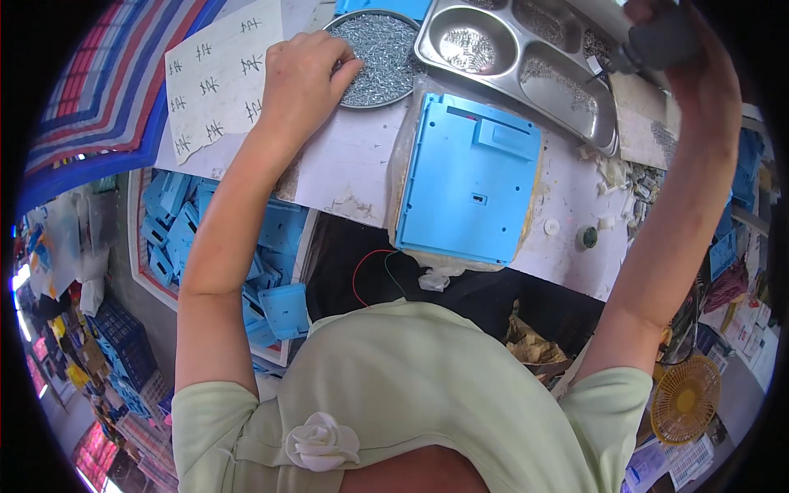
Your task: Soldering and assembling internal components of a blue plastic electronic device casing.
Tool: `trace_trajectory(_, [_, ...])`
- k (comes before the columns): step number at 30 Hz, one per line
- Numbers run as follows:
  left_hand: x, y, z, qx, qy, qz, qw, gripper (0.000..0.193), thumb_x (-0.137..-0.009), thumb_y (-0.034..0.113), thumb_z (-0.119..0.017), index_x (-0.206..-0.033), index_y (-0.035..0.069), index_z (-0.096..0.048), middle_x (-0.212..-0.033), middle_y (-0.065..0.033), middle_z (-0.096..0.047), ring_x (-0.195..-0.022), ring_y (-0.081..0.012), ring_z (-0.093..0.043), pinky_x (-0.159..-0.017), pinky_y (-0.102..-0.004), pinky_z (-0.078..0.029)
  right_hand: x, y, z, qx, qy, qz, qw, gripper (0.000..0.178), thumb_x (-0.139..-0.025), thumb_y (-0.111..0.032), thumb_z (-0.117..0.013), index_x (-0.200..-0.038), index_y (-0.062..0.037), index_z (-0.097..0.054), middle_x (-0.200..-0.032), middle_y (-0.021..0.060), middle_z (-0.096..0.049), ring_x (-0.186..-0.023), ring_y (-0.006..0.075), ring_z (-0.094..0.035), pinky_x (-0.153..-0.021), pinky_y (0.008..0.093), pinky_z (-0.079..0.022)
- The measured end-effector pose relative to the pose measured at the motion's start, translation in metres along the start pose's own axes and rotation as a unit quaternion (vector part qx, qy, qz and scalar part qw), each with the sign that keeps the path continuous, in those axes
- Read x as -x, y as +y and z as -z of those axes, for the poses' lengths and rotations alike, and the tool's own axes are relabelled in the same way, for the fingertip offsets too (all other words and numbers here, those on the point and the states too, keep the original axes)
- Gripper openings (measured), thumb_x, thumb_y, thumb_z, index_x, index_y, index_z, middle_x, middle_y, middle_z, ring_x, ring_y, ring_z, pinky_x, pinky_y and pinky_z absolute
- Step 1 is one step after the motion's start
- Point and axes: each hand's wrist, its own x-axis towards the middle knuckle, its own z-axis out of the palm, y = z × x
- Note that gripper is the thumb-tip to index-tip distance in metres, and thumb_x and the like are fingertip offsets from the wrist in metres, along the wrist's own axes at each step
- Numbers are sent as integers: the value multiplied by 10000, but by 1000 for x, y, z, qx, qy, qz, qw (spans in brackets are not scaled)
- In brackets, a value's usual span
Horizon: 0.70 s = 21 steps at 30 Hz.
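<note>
Left fingers (327,48) curl over screws (382,62), grip unclear, far-left of blue casing (460,181); right fingers (638,10) clamp dark screwdriver (660,41); handwritten sheet (191,92) left.

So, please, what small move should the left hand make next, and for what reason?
Probably the left hand should pinch one of the small metal pieces in the round tray: it is at the tray's edge, the right hand holds a dark tool, and the blue panel lies between the arms.

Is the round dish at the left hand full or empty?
Not empty: small metal pieces cover the visible inside of the dish. How deep they lie, I cannot tell.
</note>
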Motion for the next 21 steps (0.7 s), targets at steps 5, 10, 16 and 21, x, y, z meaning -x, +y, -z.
trace_trajectory(5, [2, 37, 16, 120, 22, -40, 992, 77, -877, 168, -743, -915, 102, -730, -927, -30, -699, -905, -247, -649, -870, -415, -402, 67, 10, -37, -210, 17, -32, 977, 332, -1053, -251, -467, -1286, -56, -601, -825, -4, -597, -814, 170, -581, -950, 422, -454])
trace_trajectory(10, [20, 127, 55, 277, -45, -123, 952, 137, -828, 103, -784, -942, 108, -707, -888, -20, -649, -838, -231, -612, -859, -401, -387, 108, -29, -70, -207, -119, 18, 971, 260, -1010, -368, -590, -1181, -173, -565, -722, -69, -550, -671, 98, -521, -782, 321, -468])
trace_trajectory(16, [26, 153, 54, 303, -76, -177, 933, 180, -838, 119, -785, -985, 107, -682, -887, -28, -609, -801, -226, -582, -867, -421, -383, 130, -50, -98, -191, -18, 1, 981, 291, -972, -388, -688, -1144, -198, -550, -673, -68, -543, -572, 93, -498, -678, 298, -485])
trace_trajectory(21, [28, 153, 54, 320, -85, -182, 926, 169, -855, 115, -771, -993, 97, -675, -902, -43, -609, -810, -230, -586, -869, -422, -386, 145, -45, -96, -175, -4, -22, 984, 282, -986, -377, -675, -1153, -196, -536, -663, -65, -536, -541, 93, -492, -621, 293, -480])
